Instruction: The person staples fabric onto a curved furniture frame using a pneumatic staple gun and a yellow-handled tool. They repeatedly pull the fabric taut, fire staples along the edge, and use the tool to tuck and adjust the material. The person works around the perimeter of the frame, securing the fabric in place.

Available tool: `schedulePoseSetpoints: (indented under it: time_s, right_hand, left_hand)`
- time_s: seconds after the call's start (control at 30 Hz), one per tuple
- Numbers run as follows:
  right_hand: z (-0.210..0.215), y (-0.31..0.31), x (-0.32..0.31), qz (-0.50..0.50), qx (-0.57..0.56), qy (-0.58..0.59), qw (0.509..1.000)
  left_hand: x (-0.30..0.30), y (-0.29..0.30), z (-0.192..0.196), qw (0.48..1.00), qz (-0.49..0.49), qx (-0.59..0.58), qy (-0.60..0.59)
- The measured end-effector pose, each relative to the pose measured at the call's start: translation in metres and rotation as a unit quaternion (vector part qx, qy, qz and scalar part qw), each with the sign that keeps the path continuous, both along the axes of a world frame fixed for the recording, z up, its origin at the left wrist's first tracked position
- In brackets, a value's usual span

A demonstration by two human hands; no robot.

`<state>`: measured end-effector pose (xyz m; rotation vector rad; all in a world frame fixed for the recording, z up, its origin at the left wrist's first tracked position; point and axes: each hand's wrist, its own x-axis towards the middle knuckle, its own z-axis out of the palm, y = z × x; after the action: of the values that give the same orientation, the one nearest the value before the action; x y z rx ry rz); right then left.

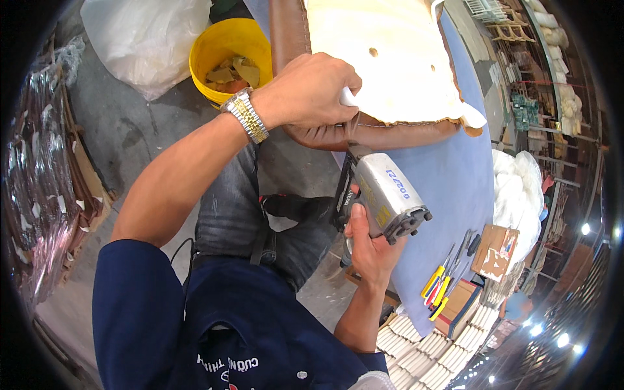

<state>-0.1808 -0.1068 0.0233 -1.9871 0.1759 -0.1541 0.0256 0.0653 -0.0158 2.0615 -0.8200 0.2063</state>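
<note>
A padded seat with a brown leather cover (390,137) folded over its edge lies on the blue-grey tabletop (455,195), its pale underside board (390,58) facing up. My left hand (315,91) is closed on the cover at the near left corner, where a bit of white padding (349,97) sticks out by the fingers. In my right hand (372,250) is a silver and black staple gun (387,195). Its nose meets the seat's leather edge just below my left fingers. More white padding (474,117) pokes out at the right corner.
A yellow bucket (201,58) with scraps stands on the floor at left, beside a white plastic bag (143,39). Yellow-handled screwdrivers (439,286) and a brown box (495,252) sit at the table's right. Plastic-wrapped brown pieces (45,188) line the far left.
</note>
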Motion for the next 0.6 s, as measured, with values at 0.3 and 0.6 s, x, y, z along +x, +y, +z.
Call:
schedulePoseSetpoints:
  time_s: [0.3, 0.6]
  right_hand:
    - [-0.001, -0.006, 0.016, 0.073, -0.186, -0.01, 0.98]
    - [0.011, 0.007, 0.023, 0.026, -0.11, 0.04, 0.993]
  left_hand:
    - [-0.006, 0.002, -0.003, 1.0, -0.001, -0.013, 0.017]
    - [0.001, 0.008, 0.001, 1.0, 0.002, 0.01, -0.003]
